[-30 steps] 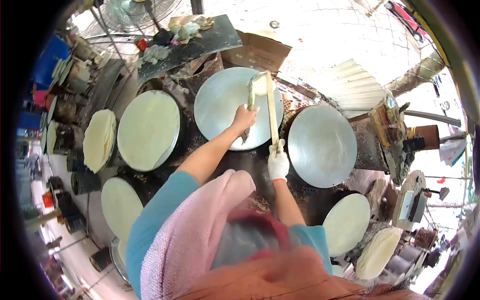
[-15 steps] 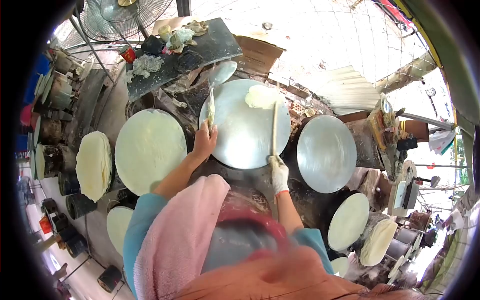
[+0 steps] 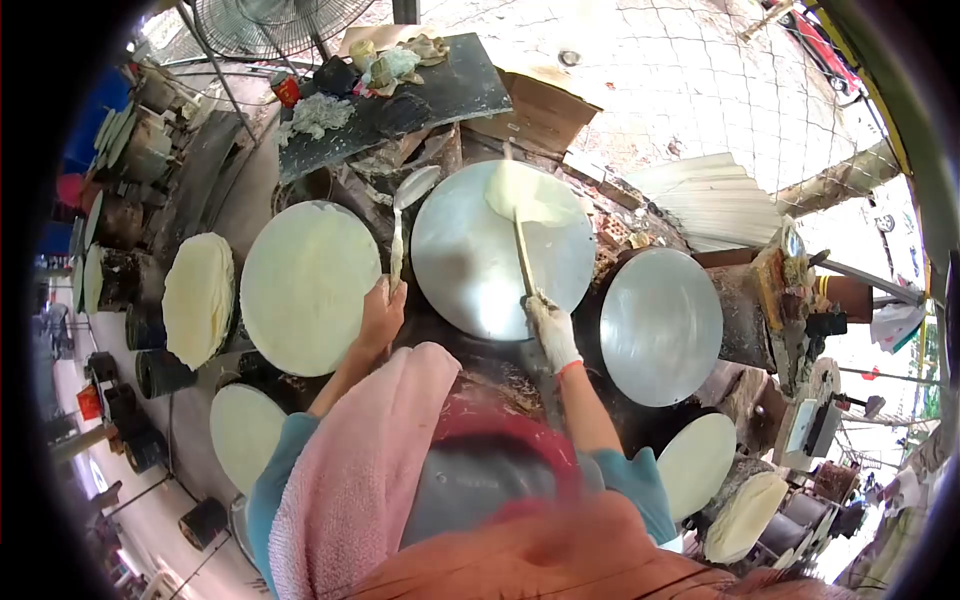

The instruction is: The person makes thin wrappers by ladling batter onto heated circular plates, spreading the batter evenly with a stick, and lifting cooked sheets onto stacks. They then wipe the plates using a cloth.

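Left hand (image 3: 383, 315): fingers wrapped round the ladle (image 3: 397, 245) handle, bowl up, just beside the middle griddle's (image 3: 465, 275) upper-left rim. Right hand (image 3: 551, 330), white glove, clamped on a wooden stick (image 3: 524, 262); stick runs over the middle griddle to the pale batter (image 3: 540, 200) near its far edge. Can't tell if stick touches griddle. Left griddle (image 3: 310, 290) carries a wide pale sheet. Right griddle (image 3: 660, 330) sits near the glove, shiny metal.

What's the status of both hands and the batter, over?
Left hand gripping ladle. Gloved right hand gripping wooden stick. Batter on far part of middle griddle, most of surface bare. Nothing visibly blocking the stick.
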Tool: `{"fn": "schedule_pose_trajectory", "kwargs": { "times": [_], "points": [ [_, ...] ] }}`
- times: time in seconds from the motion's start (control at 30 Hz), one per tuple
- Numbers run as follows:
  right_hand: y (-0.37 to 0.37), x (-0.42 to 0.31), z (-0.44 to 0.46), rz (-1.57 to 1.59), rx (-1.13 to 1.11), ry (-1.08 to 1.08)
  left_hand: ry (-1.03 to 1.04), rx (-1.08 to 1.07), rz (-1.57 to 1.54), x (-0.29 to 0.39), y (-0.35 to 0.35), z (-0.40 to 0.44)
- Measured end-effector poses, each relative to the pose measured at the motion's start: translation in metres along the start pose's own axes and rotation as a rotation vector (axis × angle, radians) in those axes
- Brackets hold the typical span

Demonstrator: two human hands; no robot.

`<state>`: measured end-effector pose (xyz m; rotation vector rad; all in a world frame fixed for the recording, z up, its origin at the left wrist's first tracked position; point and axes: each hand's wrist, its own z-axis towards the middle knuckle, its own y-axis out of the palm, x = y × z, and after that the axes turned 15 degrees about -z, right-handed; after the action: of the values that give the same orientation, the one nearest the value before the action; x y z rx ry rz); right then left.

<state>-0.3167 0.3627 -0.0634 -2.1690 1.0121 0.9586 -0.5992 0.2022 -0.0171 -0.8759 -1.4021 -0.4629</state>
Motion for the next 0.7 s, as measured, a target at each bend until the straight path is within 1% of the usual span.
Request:
{"fn": "schedule_pose_trajectory", "kwargs": {
  "times": [0.03, 0.07, 0.1, 0.17, 0.2, 0.23, 0.3, 0.33, 0.37, 0.43, 0.47, 0.5, 0.57, 0.63, 0.67, 0.7],
  "points": [
    [-0.006, -0.009, -0.006, -0.027, 0.034, -0.07, -0.056, -0.008, -0.014, 0.0, -0.001, -0.005],
    [-0.031, 0.016, 0.011, -0.192, 0.054, -0.154, -0.025, 0.014, -0.03, 0.001, -0.002, -0.012],
    [-0.049, 0.014, 0.009, -0.069, 0.091, -0.298, 0.007, 0.039, -0.046, 0.006, -0.003, -0.018],
    [-0.075, 0.029, 0.019, 0.081, 0.192, -0.262, 0.084, 0.103, -0.055, 0.013, -0.002, -0.024],
    [-0.074, 0.034, 0.025, -0.034, 0.167, -0.244, 0.122, 0.131, -0.041, 0.017, 0.0, -0.028],
    [-0.061, 0.0, 0.003, -0.223, 0.076, -0.161, 0.16, 0.155, -0.025, 0.018, 0.002, -0.031],
    [-0.03, -0.023, 0.007, -0.211, -0.198, 0.13, 0.035, 0.129, -0.014, 0.01, 0.006, -0.039],
    [-0.032, -0.009, 0.018, -0.256, -0.176, 0.041, -0.021, 0.103, -0.01, 0.007, 0.005, -0.041],
    [-0.042, -0.006, 0.022, -0.231, -0.147, -0.049, -0.025, 0.123, 0.019, 0.005, 0.005, -0.044],
    [-0.082, -0.003, 0.033, -0.182, -0.093, -0.23, -0.032, 0.163, 0.076, 0.005, 0.007, -0.05],
    [-0.101, -0.005, 0.042, -0.119, -0.043, -0.312, 0.041, 0.181, 0.085, -0.001, 0.006, -0.052],
    [-0.107, -0.01, 0.044, 0.008, 0.057, -0.278, -0.01, 0.2, 0.064, -0.001, 0.008, -0.055],
    [-0.115, -0.019, 0.051, -0.253, -0.165, -0.149, -0.107, 0.224, 0.027, -0.001, 0.012, -0.058],
    [-0.084, -0.051, 0.03, -0.291, -0.301, 0.116, -0.119, 0.224, 0.044, -0.005, 0.019, -0.064],
    [-0.086, -0.035, 0.044, -0.356, -0.39, 0.096, -0.126, 0.216, 0.062, -0.005, 0.022, -0.067],
    [-0.091, -0.02, 0.056, -0.348, -0.376, -0.005, -0.131, 0.207, 0.08, -0.004, 0.023, -0.069]
  ]
}}
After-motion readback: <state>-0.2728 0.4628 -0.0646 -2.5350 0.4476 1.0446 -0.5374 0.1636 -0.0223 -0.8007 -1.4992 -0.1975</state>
